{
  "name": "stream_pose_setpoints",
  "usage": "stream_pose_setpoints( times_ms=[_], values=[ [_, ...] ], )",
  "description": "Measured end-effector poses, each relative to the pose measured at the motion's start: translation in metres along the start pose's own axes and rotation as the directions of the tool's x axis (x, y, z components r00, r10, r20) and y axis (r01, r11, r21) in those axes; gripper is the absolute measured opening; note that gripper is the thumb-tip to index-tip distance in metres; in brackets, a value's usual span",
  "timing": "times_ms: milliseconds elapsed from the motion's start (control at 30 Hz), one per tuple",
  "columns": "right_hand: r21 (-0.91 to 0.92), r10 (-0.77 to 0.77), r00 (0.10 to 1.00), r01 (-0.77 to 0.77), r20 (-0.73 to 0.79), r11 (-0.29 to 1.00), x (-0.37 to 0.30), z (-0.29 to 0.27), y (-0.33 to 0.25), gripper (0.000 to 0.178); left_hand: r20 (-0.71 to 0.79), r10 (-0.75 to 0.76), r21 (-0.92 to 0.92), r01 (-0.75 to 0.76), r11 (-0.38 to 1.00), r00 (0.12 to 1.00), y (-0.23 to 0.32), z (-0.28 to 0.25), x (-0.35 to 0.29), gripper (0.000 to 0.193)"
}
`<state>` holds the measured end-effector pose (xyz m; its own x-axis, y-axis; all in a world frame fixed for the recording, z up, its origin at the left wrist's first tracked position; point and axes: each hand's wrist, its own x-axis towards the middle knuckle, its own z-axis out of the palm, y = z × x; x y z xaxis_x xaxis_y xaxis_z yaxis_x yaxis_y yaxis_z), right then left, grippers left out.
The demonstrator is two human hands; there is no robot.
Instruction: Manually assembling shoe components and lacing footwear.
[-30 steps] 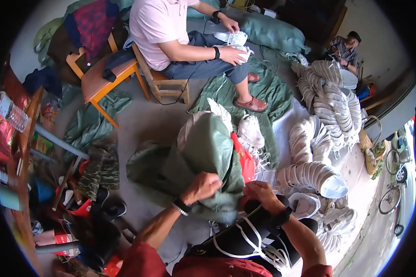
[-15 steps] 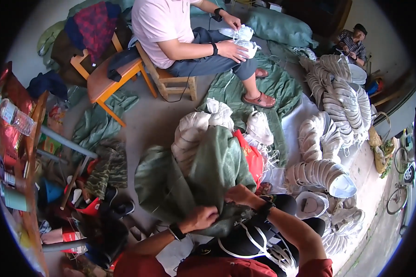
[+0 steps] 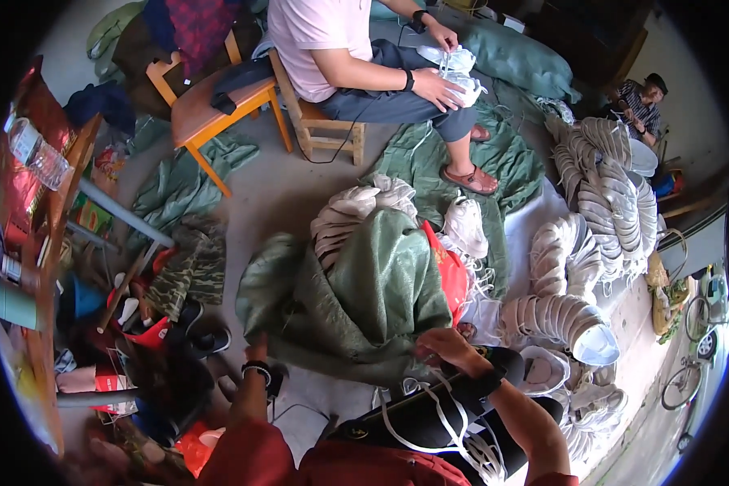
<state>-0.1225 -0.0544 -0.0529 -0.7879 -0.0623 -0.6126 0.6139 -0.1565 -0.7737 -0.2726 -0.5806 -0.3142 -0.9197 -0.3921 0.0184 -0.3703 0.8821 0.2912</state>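
A green woven sack (image 3: 356, 304) lies bunched over stacked white shoes (image 3: 344, 215) in front of my knees. My left hand (image 3: 257, 351) is closed at the sack's near left corner, its fingers slightly blurred. At the near right edge of the same sack, my right hand (image 3: 447, 347) is closed on the cloth. The near edge stretches between my two hands. White laces (image 3: 482, 454) hang loosely across my dark-trousered lap. A red bag (image 3: 448, 279) shows from under the sack's right side, with a single white shoe (image 3: 465, 228) just beyond.
Long nested rows of white shoes (image 3: 555, 320) fill the right side. Opposite me a seated person (image 3: 332, 61) handles white shoes beside a wooden chair (image 3: 219, 105). Another person (image 3: 640, 105) sits far right. A cluttered wooden rack (image 3: 61, 243) stands left, near camouflage cloth (image 3: 190, 267).
My left hand has moved left, away from my right hand, drawing the sack's near edge out wide. My right hand has shifted slightly right and down. The whole view has turned a little.
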Motion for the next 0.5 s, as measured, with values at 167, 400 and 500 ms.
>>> stream_pose_setpoints(
  times_ms=[167, 400, 500],
  values=[
    [-0.07, 0.103, 0.991, -0.109, -0.086, 0.992, -0.021, -0.026, 0.01, 0.024, 0.796, -0.149, -0.495, 0.773, 0.396, 0.586, 0.165, -0.054, -0.069, 0.041],
    [-0.115, -0.393, 0.919, 0.393, 0.022, 0.912, -0.03, -0.007, 0.006, 0.05, 0.382, 0.54, -0.923, 0.284, 0.259, 0.75, 0.33, -0.187, -0.103, 0.029],
    [-0.547, -0.506, 0.862, 0.417, -0.014, 0.726, -0.039, 0.033, -0.025, 0.072, 0.31, 0.623, -0.897, 0.004, 0.442, 0.718, 0.378, -0.217, -0.127, 0.052]
  ],
)
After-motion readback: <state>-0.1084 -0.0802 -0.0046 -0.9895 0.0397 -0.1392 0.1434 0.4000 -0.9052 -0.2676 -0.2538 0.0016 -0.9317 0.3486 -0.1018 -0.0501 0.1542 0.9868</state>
